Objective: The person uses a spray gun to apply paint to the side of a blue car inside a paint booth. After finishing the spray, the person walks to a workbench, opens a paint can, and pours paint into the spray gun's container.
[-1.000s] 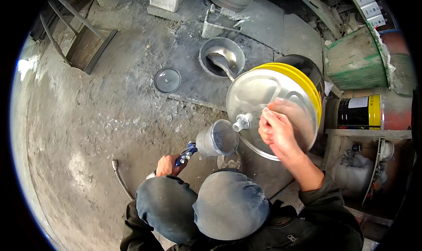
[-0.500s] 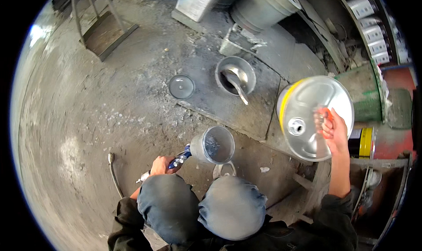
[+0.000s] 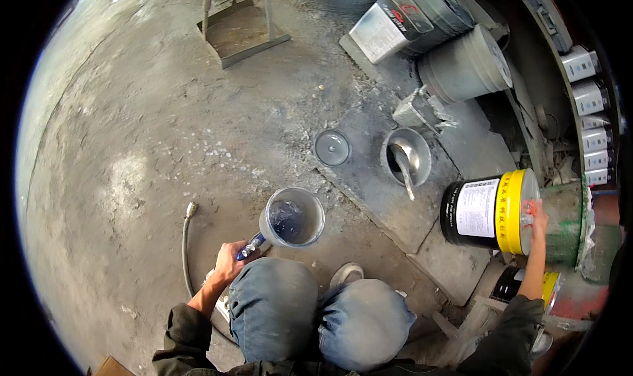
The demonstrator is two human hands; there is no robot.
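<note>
My left hand (image 3: 229, 260) is closed on a blue spray gun (image 3: 251, 245), beside my left knee. On the gun sits a clear, topless cup (image 3: 317, 212) with a dark, bluish-grey wet-looking inside. Out to the right, my right hand (image 3: 538, 219) is closed at the lid of a black and yellow metal pail (image 3: 510, 208) with a white label. A bit of red-orange shows at its fingers, apparently the pail's handle grip. A pot (image 3: 388, 160) with a metal ladle (image 3: 404, 170) in it stands ahead, and left of it a round grey lid or dish (image 3: 331, 148).
A hose (image 3: 186, 244) lies on the floor left of my knees. Ahead right stand a rectangular can (image 3: 379, 30), grey buckets (image 3: 461, 66) and a small crusted container (image 3: 415, 109). Right, a green bin (image 3: 567, 221), another yellow-black pail (image 3: 508, 282) and shelved cans (image 3: 587, 99).
The pail has tipped from lid-facing to showing its labelled side, and my right hand has moved outward with it. The view has turned, shifting floor things rightward. My left hand still holds the spray gun.
</note>
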